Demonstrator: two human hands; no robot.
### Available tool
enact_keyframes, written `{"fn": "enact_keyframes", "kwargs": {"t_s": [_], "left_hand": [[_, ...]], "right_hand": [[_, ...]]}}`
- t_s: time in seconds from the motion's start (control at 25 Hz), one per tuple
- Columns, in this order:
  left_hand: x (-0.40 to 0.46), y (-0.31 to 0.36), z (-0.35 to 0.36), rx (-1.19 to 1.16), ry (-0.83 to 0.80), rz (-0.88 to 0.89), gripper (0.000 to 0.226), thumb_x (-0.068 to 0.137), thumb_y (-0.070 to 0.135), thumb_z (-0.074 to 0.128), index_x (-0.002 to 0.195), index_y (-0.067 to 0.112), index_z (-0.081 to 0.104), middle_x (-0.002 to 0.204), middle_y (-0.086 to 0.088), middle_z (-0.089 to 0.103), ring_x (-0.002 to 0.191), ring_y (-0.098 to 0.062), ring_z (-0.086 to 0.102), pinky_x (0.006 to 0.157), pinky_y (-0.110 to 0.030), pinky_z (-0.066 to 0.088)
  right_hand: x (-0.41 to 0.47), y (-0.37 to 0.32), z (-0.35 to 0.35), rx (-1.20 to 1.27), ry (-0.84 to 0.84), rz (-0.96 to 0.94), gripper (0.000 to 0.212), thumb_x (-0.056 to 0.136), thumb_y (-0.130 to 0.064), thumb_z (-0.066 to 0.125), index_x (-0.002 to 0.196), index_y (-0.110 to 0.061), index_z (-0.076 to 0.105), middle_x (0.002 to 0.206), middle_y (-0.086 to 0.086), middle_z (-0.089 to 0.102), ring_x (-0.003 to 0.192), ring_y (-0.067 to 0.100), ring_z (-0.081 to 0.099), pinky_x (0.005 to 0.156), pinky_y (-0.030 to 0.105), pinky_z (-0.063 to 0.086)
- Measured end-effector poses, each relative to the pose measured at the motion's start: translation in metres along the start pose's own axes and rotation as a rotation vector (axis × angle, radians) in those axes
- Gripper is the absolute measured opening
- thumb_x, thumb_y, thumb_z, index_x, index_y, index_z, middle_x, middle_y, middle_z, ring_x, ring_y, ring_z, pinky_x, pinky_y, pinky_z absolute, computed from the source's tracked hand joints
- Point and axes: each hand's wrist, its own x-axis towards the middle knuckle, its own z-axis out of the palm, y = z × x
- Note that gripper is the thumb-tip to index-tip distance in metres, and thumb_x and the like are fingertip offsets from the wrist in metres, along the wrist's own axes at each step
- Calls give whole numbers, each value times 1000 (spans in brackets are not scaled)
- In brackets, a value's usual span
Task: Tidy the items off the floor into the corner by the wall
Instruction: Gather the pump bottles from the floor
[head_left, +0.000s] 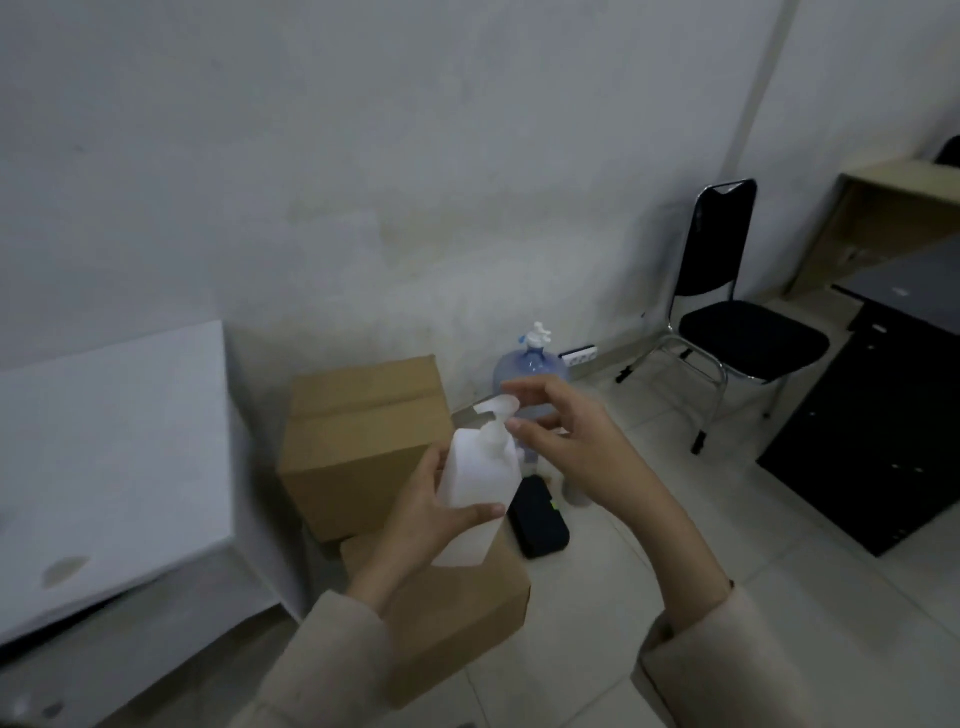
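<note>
My left hand (426, 512) grips a white pump bottle (480, 493) by its body and holds it up over the boxes. My right hand (566, 436) is at the pump head (496, 410), fingers spread and loosely bent, fingertips at or just beside the nozzle. Below, a large cardboard box (358, 441) stands against the wall, and a smaller cardboard box (457, 613) sits in front of it. A black case (537, 522) lies on the floor tiles right of the boxes. A blue water jug (530, 366) with a white pump top stands by the wall behind my hands.
A white table (109, 457) fills the left side. A black chair (737, 317) stands at the wall on the right, with a black cabinet (893, 415) and a wooden desk (893, 208) beyond it. A power strip (581, 356) lies by the skirting. Pale floor tiles (675, 519) stretch between boxes and cabinet.
</note>
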Motion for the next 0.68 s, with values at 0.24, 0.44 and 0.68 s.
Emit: {"fn": "enact_keyframes", "kwargs": {"t_s": [0.24, 0.44, 0.68], "left_hand": [[135, 8, -5, 33, -172, -9, 69, 48, 39, 82, 103, 52, 43, 117, 12, 53, 108, -15, 53, 89, -42, 50], [220, 11, 20, 29, -233, -10, 71, 44, 41, 83, 103, 47, 45, 115, 8, 56, 106, -16, 55, 89, -42, 51], [323, 11, 85, 34, -208, 15, 64, 54, 31, 85, 101, 47, 45, 110, 16, 54, 102, -7, 53, 85, -37, 52]], "right_hand": [[116, 31, -28, -136, -27, 63, 22, 86, -19, 61, 107, -23, 59, 91, 0, 61, 75, 14, 55, 61, 6, 42], [182, 77, -61, -170, -26, 122, 12, 87, -19, 60, 99, -21, 58, 82, -6, 60, 67, 7, 54, 62, 17, 44], [253, 142, -140, -260, -74, 45, 10, 86, -25, 60, 92, -17, 59, 93, 10, 64, 78, 28, 64, 76, 47, 53]]}}
